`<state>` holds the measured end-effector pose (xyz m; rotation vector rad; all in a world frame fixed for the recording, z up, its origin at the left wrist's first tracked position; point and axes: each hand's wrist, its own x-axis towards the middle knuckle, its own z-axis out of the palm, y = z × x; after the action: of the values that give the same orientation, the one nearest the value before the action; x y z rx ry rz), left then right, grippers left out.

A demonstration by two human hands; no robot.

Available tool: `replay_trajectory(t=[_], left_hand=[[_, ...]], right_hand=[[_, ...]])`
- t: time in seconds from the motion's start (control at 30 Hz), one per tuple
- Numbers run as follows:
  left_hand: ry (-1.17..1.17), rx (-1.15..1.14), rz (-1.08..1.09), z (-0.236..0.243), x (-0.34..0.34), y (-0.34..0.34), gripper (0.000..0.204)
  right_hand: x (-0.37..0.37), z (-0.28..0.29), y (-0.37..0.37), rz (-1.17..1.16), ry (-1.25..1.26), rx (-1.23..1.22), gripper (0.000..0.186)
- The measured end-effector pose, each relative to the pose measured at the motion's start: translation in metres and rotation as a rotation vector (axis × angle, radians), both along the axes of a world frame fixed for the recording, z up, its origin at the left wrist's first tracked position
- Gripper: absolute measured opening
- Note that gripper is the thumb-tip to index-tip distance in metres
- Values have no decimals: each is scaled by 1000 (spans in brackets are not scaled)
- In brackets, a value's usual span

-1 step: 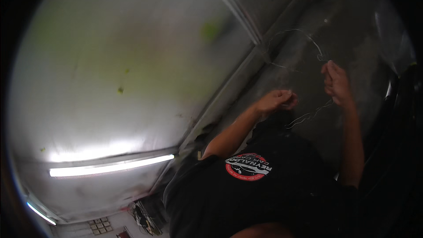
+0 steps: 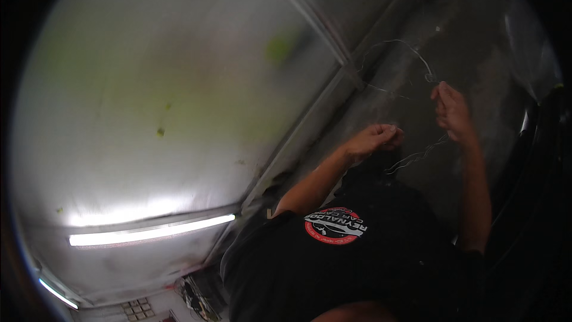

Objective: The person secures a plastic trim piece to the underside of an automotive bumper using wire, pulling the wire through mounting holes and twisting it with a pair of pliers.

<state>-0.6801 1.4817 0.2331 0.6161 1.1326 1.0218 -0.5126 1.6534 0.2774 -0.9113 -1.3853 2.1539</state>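
Note:
A thin, pale, wire-like strand [image 2: 427, 64] shows in my right hand [image 2: 454, 113], whose fingers are closed around it. Above that hand it has a small tangled knot, then arcs up and to the left in a wide loop. Below the hand, a twisted tail of the strand hangs down toward my shirt. My left hand [image 2: 377, 141] is to the left and slightly lower, with thumb and fingertips pinched together. Whatever the pinch holds is too small and dark to make out. The two hands are apart.
A large pale panel [image 2: 196, 101] with greenish smudges fills the left side, above a lit tube lamp [image 2: 155, 231]. A dark, glossy object [image 2: 539, 143] stands close by my right arm. Cluttered items [image 2: 196, 298] are at the lower left.
Both hands keep nearly the same pose. The right hand and the strand's knot have shifted very slightly left; the surroundings shift a little with the view.

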Motion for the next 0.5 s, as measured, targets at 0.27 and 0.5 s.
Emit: replay_trajectory(t=[0.27,0.5], left_hand=[[-121,81,-394,6,11,225,36],[163,-35,-685,-17,10,402,31]], right_hand=[[-35,0,171,-116,-73,86,35],[-13,-55,325,-341,-431,483,41]])
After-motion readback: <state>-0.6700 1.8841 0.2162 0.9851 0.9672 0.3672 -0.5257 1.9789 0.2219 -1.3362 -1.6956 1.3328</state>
